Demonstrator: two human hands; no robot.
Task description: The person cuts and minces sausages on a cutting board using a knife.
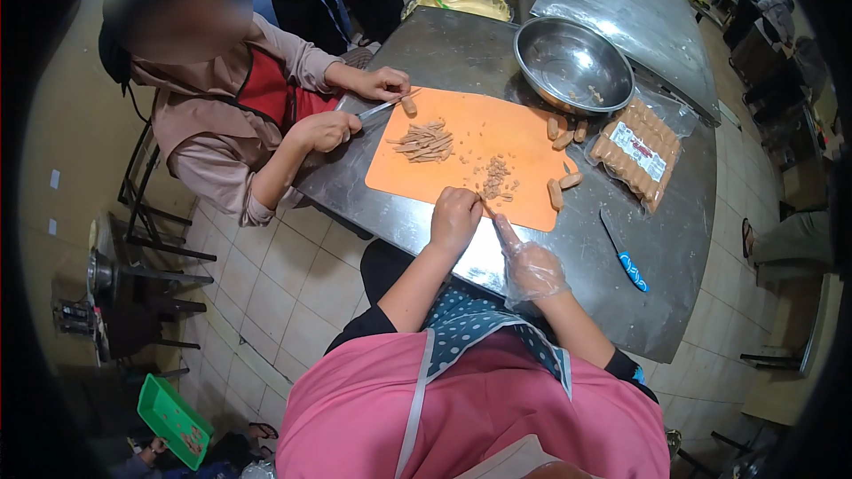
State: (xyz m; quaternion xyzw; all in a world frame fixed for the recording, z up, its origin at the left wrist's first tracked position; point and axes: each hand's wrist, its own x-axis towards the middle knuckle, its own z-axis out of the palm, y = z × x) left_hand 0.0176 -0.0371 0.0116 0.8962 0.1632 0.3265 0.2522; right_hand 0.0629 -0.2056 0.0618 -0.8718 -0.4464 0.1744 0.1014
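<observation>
My bare left hand (455, 215) is closed at the near edge of the orange cutting board (404, 173), its fingertips pinching thin sausage strips, mostly hidden. Beside it, my right hand (532, 268), in a clear plastic glove, grips a knife (487, 207) with the index finger stretched along it; the handle is out of sight. Small diced sausage (497, 179) lies just beyond my fingertips. Farther left on the board is a pile of sausage strips (424, 142). Several sausage pieces (556, 193) rest at the board's right edge.
Across the board's left corner, a co-worker's hands (327, 130) hold a knife to a sausage piece (408, 106). A steel bowl (577, 58) stands at the back, beside a sausage pack (635, 151). A blue-handled knife (632, 270) lies on the metal table (621, 319) at right.
</observation>
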